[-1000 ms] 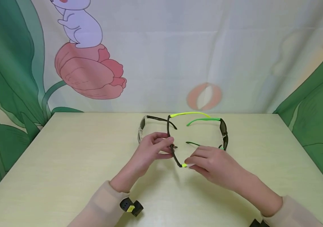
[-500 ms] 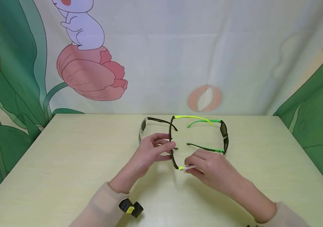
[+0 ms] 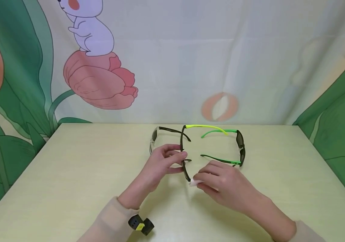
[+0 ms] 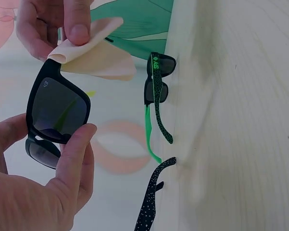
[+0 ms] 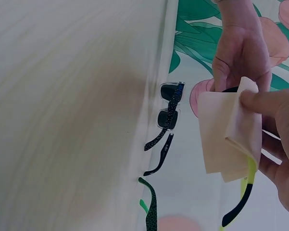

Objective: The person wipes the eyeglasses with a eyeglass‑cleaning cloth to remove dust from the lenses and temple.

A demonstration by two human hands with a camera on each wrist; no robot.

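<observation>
Specs (image 4: 60, 108) in L grip (image 3: 160, 164), above surface (image 3: 84, 174); cloth (image 5: 216, 134) in R grip (image 3: 224, 181), round their near temple. On surface: 2nd pr (image 3: 154, 135) partly behind L grip, 3rd pr (image 3: 240, 139) beyond R grip. Curtain (image 3: 172, 74) at back.

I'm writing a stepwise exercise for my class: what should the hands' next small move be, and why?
Probably slide the cloth along the temple of the held sunglasses toward its black tip. The right hand pinches the cloth, folded over the temple's hinge end, while the tip is uncovered; the left hand holds the sunglasses by the front, which should keep them steady.
</observation>
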